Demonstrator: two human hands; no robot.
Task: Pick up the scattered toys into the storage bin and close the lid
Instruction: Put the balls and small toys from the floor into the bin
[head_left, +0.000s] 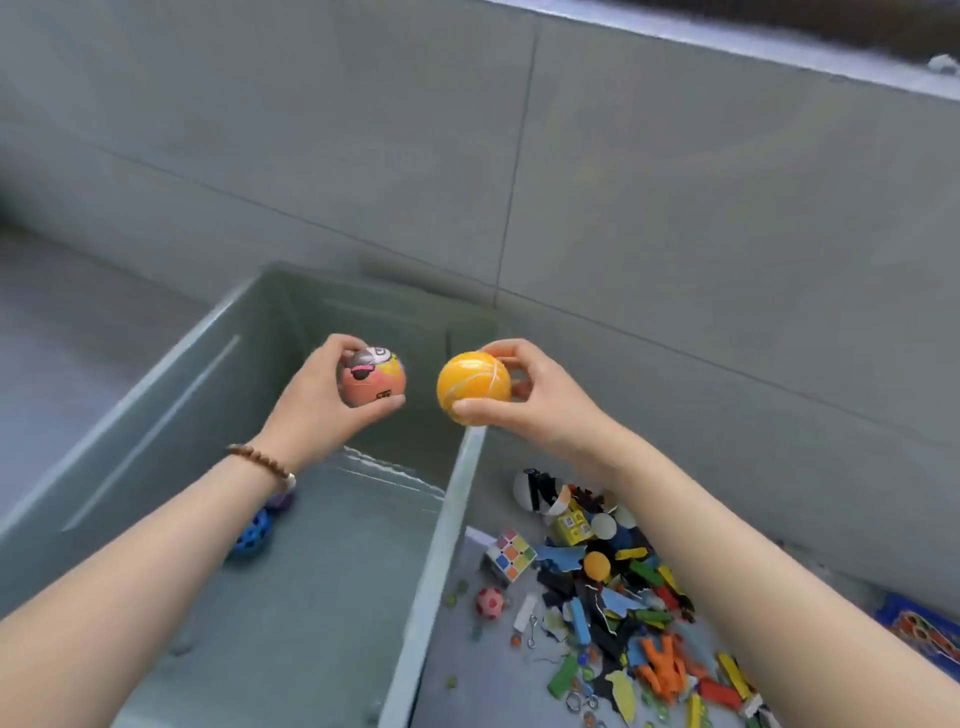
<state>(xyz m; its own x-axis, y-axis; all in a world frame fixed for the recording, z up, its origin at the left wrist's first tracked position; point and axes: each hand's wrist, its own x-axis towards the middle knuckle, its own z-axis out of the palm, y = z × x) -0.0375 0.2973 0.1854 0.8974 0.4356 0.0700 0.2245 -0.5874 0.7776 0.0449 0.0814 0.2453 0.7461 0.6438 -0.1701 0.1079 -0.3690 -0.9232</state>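
Note:
My left hand (317, 400) grips a pink printed ball (370, 378) above the open grey storage bin (441, 545). My right hand (524, 400) pinches a yellow-orange ball (471, 387) over the bin's right rim. A blue holed ball (253, 538) and a purple toy (283, 501) lie inside the bin, partly hidden by my left forearm. On the floor right of the bin sits a heap of scattered toys (623, 597), with a colour cube (510, 556), a small pink ball (490, 603) and a black-and-white ball (535, 491).
A grey tiled wall (675, 208) rises right behind the bin and the toy heap. A blue item (919, 631) lies at the far right edge. The grey floor (78, 322) extends to the left of the bin. No lid is in view.

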